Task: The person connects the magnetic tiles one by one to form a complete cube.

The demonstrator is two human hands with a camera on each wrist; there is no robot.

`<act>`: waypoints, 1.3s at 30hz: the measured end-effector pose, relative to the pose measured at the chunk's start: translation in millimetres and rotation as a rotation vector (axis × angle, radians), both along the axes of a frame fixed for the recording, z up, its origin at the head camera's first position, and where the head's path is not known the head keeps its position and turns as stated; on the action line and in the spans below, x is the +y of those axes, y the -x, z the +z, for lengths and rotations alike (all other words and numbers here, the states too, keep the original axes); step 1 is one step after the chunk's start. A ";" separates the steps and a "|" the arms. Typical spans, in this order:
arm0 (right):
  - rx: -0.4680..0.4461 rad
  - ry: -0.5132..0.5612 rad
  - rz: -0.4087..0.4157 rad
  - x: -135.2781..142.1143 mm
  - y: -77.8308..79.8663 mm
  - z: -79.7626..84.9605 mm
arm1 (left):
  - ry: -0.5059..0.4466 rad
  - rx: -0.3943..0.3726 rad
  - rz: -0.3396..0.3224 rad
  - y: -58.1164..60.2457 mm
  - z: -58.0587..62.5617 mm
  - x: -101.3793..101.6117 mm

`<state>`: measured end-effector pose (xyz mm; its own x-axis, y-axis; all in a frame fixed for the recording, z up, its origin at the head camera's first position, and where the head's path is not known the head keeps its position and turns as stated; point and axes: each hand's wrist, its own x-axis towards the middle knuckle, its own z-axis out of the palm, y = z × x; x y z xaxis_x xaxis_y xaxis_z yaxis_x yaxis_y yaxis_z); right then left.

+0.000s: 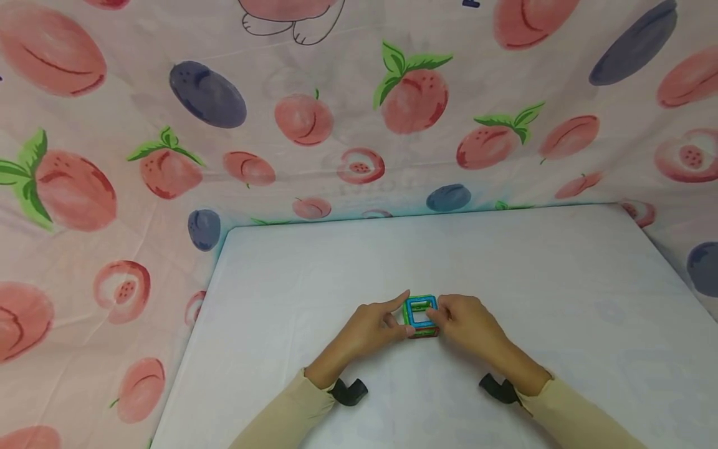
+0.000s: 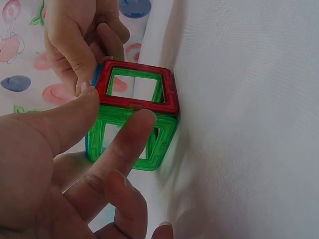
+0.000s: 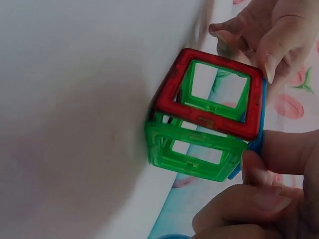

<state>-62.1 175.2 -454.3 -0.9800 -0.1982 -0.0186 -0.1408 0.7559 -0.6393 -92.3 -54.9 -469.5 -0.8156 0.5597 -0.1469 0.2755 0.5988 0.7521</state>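
Observation:
A small cube of magnetic tiles [image 1: 422, 325] stands on the white table between both hands. Its top tile is blue, a red tile [image 2: 134, 106] faces the person, and green tiles [image 3: 199, 172] form the sides. My left hand [image 1: 367, 327] holds the cube from the left, thumb at the near top corner and a finger against the green side. From the right, my right hand [image 1: 471, 321] pinches the edge of the blue tile between thumb and curled index finger. In the right wrist view, the blue tile [image 3: 256, 145] shows only as a strip beside the fingers.
The white tabletop [image 1: 336, 262] runs back to a cloth [image 1: 336, 68] printed with peaches and dark plums, which hangs behind and at both sides. A black band piece [image 1: 349, 393] sits at the left wrist, another black piece [image 1: 499, 389] at the right.

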 end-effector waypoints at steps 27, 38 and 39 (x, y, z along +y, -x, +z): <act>0.201 -0.122 0.222 31.7 11.9 -13.4 | -0.009 0.021 0.017 0.0 -3.3 2.4; 0.220 -0.144 0.238 32.1 15.9 -7.6 | -0.016 0.033 0.008 1.5 0.9 1.7; 0.216 -0.144 0.241 31.8 16.7 -6.7 | -0.016 0.035 0.009 1.6 1.6 1.6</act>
<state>-78.8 207.0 -461.0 -0.8896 -0.4351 0.1391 -0.4466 0.7645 -0.4648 -93.9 -53.3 -467.9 -0.8252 0.5542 -0.1088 0.2965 0.5891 0.7517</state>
